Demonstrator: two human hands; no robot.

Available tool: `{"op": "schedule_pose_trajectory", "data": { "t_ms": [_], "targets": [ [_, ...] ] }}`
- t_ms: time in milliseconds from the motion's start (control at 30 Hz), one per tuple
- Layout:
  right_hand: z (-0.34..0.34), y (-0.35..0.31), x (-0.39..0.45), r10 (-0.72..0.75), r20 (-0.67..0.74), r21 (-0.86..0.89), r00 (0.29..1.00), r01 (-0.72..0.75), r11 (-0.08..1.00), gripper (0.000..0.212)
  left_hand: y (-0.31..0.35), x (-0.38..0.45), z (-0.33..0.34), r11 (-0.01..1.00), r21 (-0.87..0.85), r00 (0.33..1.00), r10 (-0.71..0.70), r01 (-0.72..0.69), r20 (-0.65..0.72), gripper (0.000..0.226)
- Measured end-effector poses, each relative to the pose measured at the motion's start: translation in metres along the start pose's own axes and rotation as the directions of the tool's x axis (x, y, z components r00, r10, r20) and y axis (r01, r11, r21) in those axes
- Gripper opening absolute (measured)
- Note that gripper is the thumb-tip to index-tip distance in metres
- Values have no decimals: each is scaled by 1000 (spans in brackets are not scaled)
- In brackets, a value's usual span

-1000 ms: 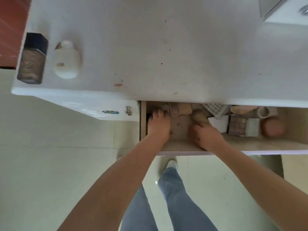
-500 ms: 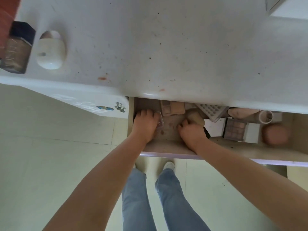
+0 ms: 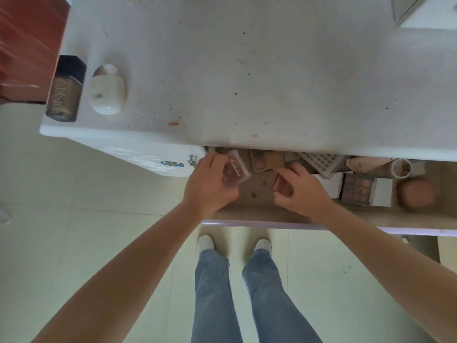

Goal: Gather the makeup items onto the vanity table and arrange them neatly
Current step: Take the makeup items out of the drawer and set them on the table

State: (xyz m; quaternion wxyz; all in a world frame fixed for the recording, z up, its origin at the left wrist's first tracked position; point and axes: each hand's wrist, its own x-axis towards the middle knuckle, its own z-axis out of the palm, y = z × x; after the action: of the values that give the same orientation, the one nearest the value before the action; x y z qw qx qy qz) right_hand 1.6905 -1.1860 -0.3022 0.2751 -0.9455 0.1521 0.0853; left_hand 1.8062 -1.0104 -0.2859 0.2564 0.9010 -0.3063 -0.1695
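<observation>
Clear-lidded reddish compact (image 3: 234, 170) gripped in left hand (image 3: 210, 188); small pink item (image 3: 282, 186) pinched by right hand (image 3: 300, 191); brown palette (image 3: 268, 160) just beyond both, inside drawer (image 3: 259, 214).

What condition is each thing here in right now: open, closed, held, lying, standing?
Vanity drawer: pulled open.
Clear-lidded reddish palette: lifted, gripped by the left hand.
Small pink compact: pinched by the right hand.
Dark-capped brown foundation bottle: capped, on the white tabletop.
White oval case: closed, beside the bottle.
Brown eyeshadow palette: lying in the drawer.
</observation>
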Motion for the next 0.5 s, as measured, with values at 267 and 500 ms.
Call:
{"op": "schedule_pose_trajectory", "data": {
  "t_ms": [267, 500],
  "targets": [
    [-44, -94, 80, -149, -216, 128, 965, 180, 975, 51, -51, 47, -104, 973, 224, 988, 84, -53, -131, 53],
    [-24, -142, 168, -312, -93, -17, 945, 312, 950, 37, -104, 96, -151, 870, 474, 987, 78, -138, 144, 57]
  ]
}}
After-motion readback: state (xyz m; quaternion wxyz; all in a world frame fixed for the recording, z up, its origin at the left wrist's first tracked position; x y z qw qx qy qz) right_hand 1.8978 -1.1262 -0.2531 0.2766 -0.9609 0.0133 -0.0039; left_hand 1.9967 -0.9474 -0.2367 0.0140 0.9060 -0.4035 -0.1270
